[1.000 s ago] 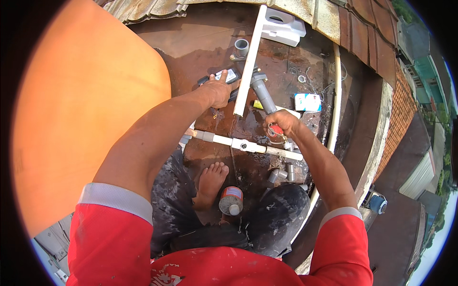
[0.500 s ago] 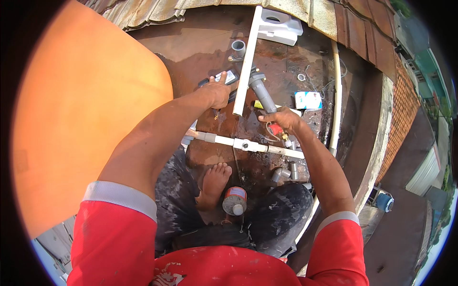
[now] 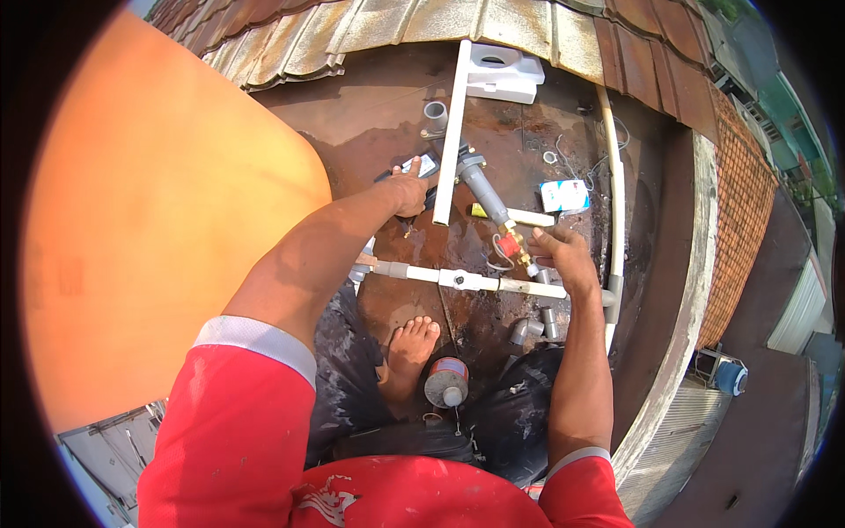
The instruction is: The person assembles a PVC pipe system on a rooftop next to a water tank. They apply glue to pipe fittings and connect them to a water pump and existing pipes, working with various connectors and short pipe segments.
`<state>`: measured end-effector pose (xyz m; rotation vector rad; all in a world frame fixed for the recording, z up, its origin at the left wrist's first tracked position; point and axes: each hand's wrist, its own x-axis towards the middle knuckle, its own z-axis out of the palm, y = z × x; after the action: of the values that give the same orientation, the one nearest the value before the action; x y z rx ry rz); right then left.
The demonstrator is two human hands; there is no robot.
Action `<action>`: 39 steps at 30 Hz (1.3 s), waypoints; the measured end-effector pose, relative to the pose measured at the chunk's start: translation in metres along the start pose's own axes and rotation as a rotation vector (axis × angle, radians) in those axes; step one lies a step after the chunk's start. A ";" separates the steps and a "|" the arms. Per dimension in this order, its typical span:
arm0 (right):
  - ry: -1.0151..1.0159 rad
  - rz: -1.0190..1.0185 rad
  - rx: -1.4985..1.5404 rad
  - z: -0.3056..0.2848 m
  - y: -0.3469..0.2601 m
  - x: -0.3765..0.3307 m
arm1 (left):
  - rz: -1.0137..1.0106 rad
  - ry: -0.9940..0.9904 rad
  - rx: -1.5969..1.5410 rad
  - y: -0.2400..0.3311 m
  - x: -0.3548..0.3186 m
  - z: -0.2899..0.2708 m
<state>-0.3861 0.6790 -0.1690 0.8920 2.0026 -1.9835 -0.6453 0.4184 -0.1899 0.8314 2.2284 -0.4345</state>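
Right hand [image 3: 563, 257] grips the valve [image 3: 512, 244] on the white pipe [image 3: 466, 281]; left hand [image 3: 407, 188] closes over a dark tool [image 3: 424, 167]. Best to steady the pipe before turning.

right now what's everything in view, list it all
long pipe: 1, white, upright at centre
pipe run: 1, white, crosswise above foot
grey pipe piece: 1, grey, slanted beside long pipe
valve: 1, red, by right hand
white block: 1, top centre
small box: 1, white and blue, right
can: 1, red band, beside foot
tank: 1, orange, left
roof tiles: brown, top
foot: 1, bare
left hand: on a dark object
right hand: at valve
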 end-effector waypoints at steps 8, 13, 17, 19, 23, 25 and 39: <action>-0.124 0.026 0.237 -0.005 0.005 0.064 | 0.051 0.066 -0.072 -0.006 -0.002 0.003; -0.295 0.028 0.095 0.027 -0.024 0.129 | 0.043 0.061 -0.047 0.003 0.000 -0.003; -0.652 0.223 0.170 0.060 -0.035 0.151 | 0.026 0.057 -0.083 -0.001 -0.005 0.003; -0.641 0.280 0.168 0.067 -0.036 0.153 | 0.020 0.063 -0.128 0.003 -0.018 -0.003; -0.641 0.247 0.174 0.072 -0.031 0.159 | -0.026 0.027 -0.154 0.012 -0.025 -0.014; -0.585 0.243 0.097 0.078 -0.031 0.157 | -0.023 0.029 -0.165 0.010 -0.030 -0.013; 0.076 -0.090 -0.780 0.118 -0.050 0.128 | -0.029 0.033 -0.161 0.009 -0.021 -0.005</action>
<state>-0.5480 0.6056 -0.2046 0.6846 2.5727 -1.0180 -0.6303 0.4178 -0.1718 0.7266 2.2740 -0.2524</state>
